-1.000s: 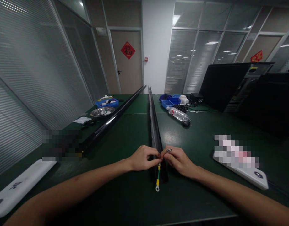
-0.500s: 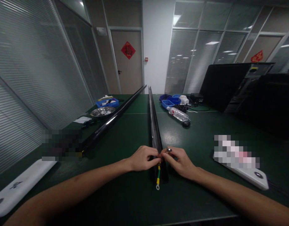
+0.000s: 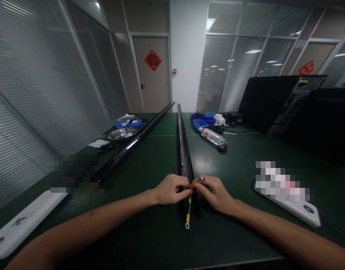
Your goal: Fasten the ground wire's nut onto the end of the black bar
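Note:
A long black rail (image 3: 184,150) lies lengthwise on the green table. Over its near end my left hand (image 3: 172,189) and my right hand (image 3: 212,191) meet, fingertips pinched together and touching. A short green-yellow wire (image 3: 189,206) hangs toward me from beneath the fingertips, ending in a metal ring terminal (image 3: 187,225). Both hands appear closed around the wire's upper end, though the fingers hide the exact spot. My right hand wears a ring-like metal piece (image 3: 201,179) on a finger.
Another black rail (image 3: 133,144) slants across the left of the table (image 3: 158,161). Behind it are a metal dish (image 3: 122,133) and a blue basket (image 3: 128,123). At right are a plastic bottle (image 3: 213,137), blue trays (image 3: 200,124), a white device (image 3: 299,210) and dark computer equipment (image 3: 268,101).
The ring terminal has shifted very slightly toward me and to the left. Both hands stay practically where they were, fingers still closed.

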The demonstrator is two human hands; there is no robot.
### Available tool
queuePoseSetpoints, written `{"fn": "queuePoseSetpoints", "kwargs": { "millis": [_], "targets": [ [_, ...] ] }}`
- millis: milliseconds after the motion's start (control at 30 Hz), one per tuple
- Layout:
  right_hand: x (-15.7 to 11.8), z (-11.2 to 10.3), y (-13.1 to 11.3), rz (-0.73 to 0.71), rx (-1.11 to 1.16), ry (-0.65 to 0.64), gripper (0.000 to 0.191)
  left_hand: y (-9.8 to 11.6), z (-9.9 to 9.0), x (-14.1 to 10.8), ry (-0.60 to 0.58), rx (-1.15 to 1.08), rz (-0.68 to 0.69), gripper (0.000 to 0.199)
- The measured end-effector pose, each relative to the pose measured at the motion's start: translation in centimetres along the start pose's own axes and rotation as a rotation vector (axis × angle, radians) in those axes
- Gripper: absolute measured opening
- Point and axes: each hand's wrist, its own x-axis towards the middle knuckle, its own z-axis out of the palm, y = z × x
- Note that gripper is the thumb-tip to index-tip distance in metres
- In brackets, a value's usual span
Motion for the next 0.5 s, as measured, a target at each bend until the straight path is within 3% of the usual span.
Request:
{"fn": "queuePoseSetpoints", "kwargs": {
  "millis": [500],
  "targets": [
    [-0.14, -0.1, 0.33, 0.018, 0.049, -0.043, 0.031, 0.36, -0.13, 0.07, -0.005, -0.013, -0.007, 0.024]
  ]
}}
